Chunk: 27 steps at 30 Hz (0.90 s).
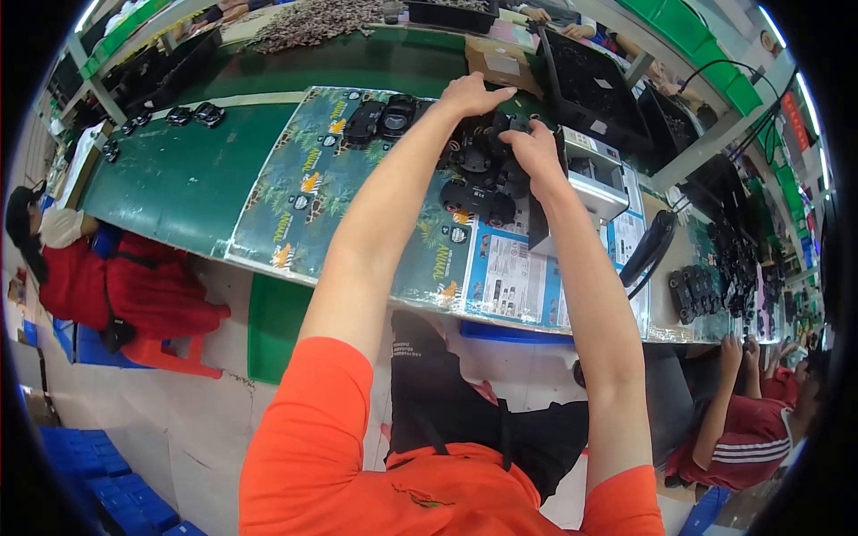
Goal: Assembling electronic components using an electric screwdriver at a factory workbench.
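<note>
My left hand reaches over the far side of a cluster of black toy cars, one digit stretched out to the right and apart from the rest. It shows nothing in its grasp. Lower and to the right, my right hand has its thumb and fingers closed about a black toy car in the cluster; the car is partly hidden. Nearer to me lies another black toy car with red-ringed wheels. Left of the cluster, two more black car bodies sit on the printed animal sheet.
Right of my hands stands a grey-white box-shaped device, with a black curved object beside it. Behind are a cardboard piece and a black bin. Several small cars line the left table. Co-workers sit at both sides.
</note>
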Each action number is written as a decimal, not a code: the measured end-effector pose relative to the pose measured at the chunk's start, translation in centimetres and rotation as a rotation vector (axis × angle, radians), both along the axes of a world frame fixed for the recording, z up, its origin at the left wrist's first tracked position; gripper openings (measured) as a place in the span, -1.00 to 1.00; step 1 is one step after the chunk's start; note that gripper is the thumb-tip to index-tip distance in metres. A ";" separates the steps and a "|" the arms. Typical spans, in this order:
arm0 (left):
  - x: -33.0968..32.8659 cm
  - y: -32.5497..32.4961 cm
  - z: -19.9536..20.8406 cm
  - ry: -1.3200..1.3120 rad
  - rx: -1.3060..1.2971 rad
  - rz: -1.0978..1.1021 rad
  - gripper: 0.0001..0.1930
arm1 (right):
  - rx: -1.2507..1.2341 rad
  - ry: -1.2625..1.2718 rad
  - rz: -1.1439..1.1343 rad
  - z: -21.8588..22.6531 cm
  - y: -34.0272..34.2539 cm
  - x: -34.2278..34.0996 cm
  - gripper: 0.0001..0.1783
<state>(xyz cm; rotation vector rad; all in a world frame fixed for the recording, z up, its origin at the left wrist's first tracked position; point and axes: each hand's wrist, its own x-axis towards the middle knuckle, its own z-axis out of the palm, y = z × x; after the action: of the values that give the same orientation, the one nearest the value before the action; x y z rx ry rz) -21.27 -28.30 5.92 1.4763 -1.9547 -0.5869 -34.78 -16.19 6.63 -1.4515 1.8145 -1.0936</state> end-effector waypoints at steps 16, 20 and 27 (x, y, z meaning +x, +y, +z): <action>1.4 4.6 -3.5 -0.114 0.038 -0.033 -0.11 | -0.021 0.054 0.029 -0.8 2.1 0.2 0.00; 2.0 8.7 -3.8 -0.049 -0.034 0.123 -0.11 | 0.050 -0.298 0.027 -0.5 3.0 -0.1 -0.25; 4.8 14.3 -4.4 0.288 -0.218 0.208 -0.05 | 0.386 -0.195 0.236 0.2 1.8 -0.9 -0.33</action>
<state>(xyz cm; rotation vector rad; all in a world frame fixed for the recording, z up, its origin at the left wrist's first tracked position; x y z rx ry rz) -16.49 -14.04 1.56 1.3548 -1.5686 -0.4496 -35.68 -14.40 6.87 -1.2414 1.5655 -0.6941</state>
